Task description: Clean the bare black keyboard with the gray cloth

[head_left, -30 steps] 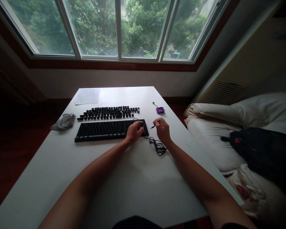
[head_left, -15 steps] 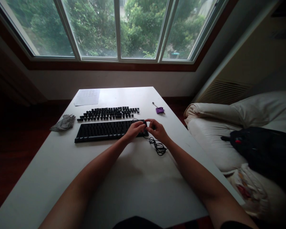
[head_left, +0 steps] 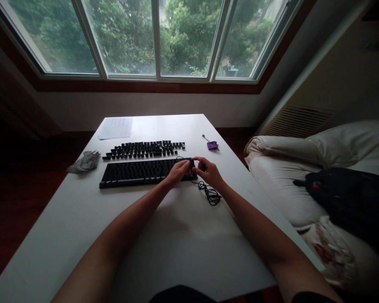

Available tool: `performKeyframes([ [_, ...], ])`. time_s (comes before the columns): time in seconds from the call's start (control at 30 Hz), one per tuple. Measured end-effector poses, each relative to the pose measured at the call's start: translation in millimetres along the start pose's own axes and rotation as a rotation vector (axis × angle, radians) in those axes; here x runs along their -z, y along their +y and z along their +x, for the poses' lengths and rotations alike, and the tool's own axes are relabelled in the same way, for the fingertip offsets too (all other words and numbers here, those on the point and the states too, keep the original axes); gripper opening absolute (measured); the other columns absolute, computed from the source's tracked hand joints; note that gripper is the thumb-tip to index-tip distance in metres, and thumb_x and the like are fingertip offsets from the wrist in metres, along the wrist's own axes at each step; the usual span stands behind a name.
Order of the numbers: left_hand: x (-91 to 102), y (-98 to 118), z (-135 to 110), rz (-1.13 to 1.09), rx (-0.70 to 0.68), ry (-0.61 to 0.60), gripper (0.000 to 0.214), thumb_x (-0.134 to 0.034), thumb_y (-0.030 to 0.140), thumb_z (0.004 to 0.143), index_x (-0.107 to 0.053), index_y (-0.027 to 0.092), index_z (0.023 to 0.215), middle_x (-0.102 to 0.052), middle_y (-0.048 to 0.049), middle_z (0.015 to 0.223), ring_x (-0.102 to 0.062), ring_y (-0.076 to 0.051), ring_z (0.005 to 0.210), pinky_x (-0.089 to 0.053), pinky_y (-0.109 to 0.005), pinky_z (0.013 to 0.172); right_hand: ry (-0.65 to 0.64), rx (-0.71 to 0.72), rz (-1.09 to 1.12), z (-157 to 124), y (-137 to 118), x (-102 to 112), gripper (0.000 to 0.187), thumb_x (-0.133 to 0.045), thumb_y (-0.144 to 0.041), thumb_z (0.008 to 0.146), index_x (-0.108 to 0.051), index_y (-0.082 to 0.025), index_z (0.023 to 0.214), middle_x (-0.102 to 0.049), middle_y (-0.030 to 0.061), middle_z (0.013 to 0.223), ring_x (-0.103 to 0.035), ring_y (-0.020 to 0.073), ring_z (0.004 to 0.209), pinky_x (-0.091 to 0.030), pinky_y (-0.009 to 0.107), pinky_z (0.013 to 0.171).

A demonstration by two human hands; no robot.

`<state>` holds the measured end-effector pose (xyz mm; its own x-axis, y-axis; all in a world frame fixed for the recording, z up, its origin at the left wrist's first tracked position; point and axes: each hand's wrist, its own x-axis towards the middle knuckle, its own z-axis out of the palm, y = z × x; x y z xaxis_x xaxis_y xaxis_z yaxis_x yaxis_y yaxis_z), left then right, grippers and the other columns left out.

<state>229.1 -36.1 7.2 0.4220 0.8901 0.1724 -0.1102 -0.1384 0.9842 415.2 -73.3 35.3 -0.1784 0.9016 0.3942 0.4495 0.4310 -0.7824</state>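
Note:
A black keyboard (head_left: pixel 139 171) lies on the white table, its keycaps apparently off over much of it. Loose black keycaps (head_left: pixel 145 148) stand in rows behind it. Over the keyboard's right end, my left hand (head_left: pixel 178 171) is closed, thumb and fingers together at a small dark piece too unclear to name. My right hand (head_left: pixel 208 171) faces it with thumb and index finger curled inward, also closed around something dark that I cannot make out. Just below the right hand, a coiled black cable (head_left: pixel 210 193) rests on the table.
Grey gloves or cloth (head_left: pixel 84 162) lie at the table's left edge. A paper sheet (head_left: pixel 116 128) is at the back left. Toward the right edge sit a purple item (head_left: pixel 212 145) and a small brush-like stick (head_left: pixel 205 138). A sofa (head_left: pixel 278 181) with a dark bag (head_left: pixel 347 193) stands to the right.
The fingers of my left hand have shifted slightly at the keyboard's right end, its thumb now pointing more upward. My right hand has hardly moved.

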Motion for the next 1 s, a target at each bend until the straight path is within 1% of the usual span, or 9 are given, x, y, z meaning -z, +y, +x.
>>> performKeyframes([
  [0.13, -0.7, -2, 1, 0.046, 0.006, 0.016, 0.044, -0.052, 0.058, 0.093, -0.060, 0.017, 0.079, -0.056, 0.0004, 0.066, -0.050, -0.012, 0.062, -0.040, -0.026, 0.062, -0.003, -0.010, -0.035, 1, 2, 0, 0.043, -0.070, -0.045, 0.086, -0.066, -0.022, 0.123, -0.055, -0.0041, 0.073, -0.050, 0.0128, 0.062, -0.043, 0.026, 0.062],
  [0.27, 3.1, 1, 2, 0.169, -0.025, 0.052, 0.034, -0.052, 0.046, 0.094, -0.065, 0.017, 0.084, -0.060, -0.0007, 0.069, -0.054, -0.014, 0.065, -0.043, -0.026, 0.064, -0.005, 0.003, -0.060, 4, 0, 5, 0.042, -0.070, -0.046, 0.086, -0.067, -0.021, 0.120, -0.054, -0.0044, 0.071, -0.048, 0.0126, 0.060, -0.042, 0.026, 0.060],
  [0.37, 15.1, 10, 0, 0.271, -0.051, 0.091, 0.026, -0.053, 0.037, 0.092, -0.070, 0.018, 0.094, -0.068, -0.0031, 0.083, -0.062, -0.016, 0.076, -0.048, -0.029, 0.074, 0.008, 0.007, -0.099, 11, 1, 9, 0.042, -0.070, -0.046, 0.086, -0.067, -0.022, 0.120, -0.055, -0.0040, 0.071, -0.048, 0.0130, 0.060, -0.041, 0.026, 0.060],
  [0.43, 29.0, 18, -4, 0.392, -0.066, 0.100, 0.023, -0.053, 0.033, 0.092, -0.072, 0.019, 0.094, -0.070, -0.0040, 0.089, -0.063, -0.018, 0.083, -0.049, -0.031, 0.080, -0.007, 0.017, -0.137, 21, 5, 11, 0.042, -0.070, -0.045, 0.085, -0.068, -0.022, 0.120, -0.056, -0.0036, 0.072, -0.048, 0.0132, 0.061, -0.041, 0.026, 0.060],
  [0.53, 58.6, 30, -18, 0.713, -0.126, 0.074, 0.020, -0.055, 0.030, 0.092, -0.073, 0.021, 0.093, -0.070, -0.0053, 0.096, -0.063, -0.021, 0.090, -0.048, -0.034, 0.085, -0.048, 0.032, -0.213, 44, 17, 10, 0.040, -0.070, -0.041, 0.085, -0.068, -0.022, 0.120, -0.057, -0.0036, 0.072, -0.050, 0.0131, 0.061, -0.041, 0.026, 0.062],
  [0.67, 111.4, 38, -48, 1.080, -0.177, 0.145, 0.020, -0.054, 0.031, 0.094, -0.073, 0.023, 0.097, -0.068, -0.0083, 0.106, -0.059, -0.026, 0.103, -0.046, -0.041, 0.095, -0.102, 0.012, -0.327, 80, 44, -1, 0.039, -0.070, -0.038, 0.084, -0.069, -0.022, 0.119, -0.060, -0.0033, 0.073, -0.054, 0.0141, 0.063, -0.041, 0.026, 0.064],
  [0.77, 157.4, 39, -76, 1.224, -0.151, 0.237, 0.020, -0.055, 0.031, 0.093, -0.072, 0.023, 0.099, -0.066, -0.0093, 0.111, -0.056, -0.029, 0.108, -0.042, -0.045, 0.101, -0.136, -0.018, -0.410, 101, 62, -14, 0.038, -0.072, -0.036, 0.084, -0.069, -0.024, 0.119, -0.063, -0.0021, 0.075, -0.058, 0.0155, 0.068, -0.042, 0.027, 0.068],
  [0.87, 201.6, 42, -105, 1.369, -0.069, 0.382, 0.024, -0.052, 0.033, 0.094, -0.071, 0.023, 0.104, -0.064, -0.0099, 0.120, -0.052, -0.032, 0.118, -0.039, -0.047, 0.105, -0.186, -0.060, -0.488, 117, 76, -28, 0.037, -0.073, -0.035, 0.084, -0.070, -0.025, 0.119, -0.066, -0.0013, 0.077, -0.061, 0.0166, 0.071, -0.044, 0.027, 0.072],
  [1.0, 248.0, 43, -139, 1.495, 0.032, 0.575, 0.031, -0.051, 0.036, 0.093, -0.068, 0.022, 0.115, -0.059, -0.0114, 0.130, -0.050, -0.035, 0.122, -0.039, -0.050, 0.105, -0.213, -0.108, -0.562, 130, 85, -39, 0.038, -0.074, -0.035, 0.083, -0.070, -0.026, 0.121, -0.071, 0.0013, 0.085, -0.064, 0.0182, 0.077, -0.045, 0.028, 0.075],
])
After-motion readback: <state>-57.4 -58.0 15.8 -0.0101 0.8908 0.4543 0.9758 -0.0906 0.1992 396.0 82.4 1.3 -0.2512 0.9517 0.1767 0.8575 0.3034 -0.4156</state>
